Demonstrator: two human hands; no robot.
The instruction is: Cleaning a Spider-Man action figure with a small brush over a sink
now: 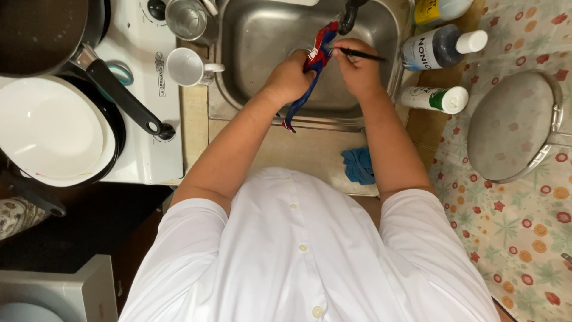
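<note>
Over the steel sink (pixel 250 36), my left hand (pixel 290 76) grips a red and blue cloth item (pixel 310 74) with a strap that hangs down toward the sink's front edge. My right hand (pixel 357 70) holds a thin dark brush (pixel 364 56) by its handle, with the brush end against the top of the cloth item. Both hands are close together under the dark faucet (pixel 348 15). What lies under my hands in the basin is hidden.
A white mug (pixel 186 67) and a metal cup (pixel 186 19) stand left of the sink. On the white stove (pixel 149 137) sit a dark pan (pixel 47 33) and a white plate (pixel 50 128). Bottles (pixel 441 48) and a grey lid (pixel 512 125) lie to the right. A blue rag (pixel 358 164) is on the counter.
</note>
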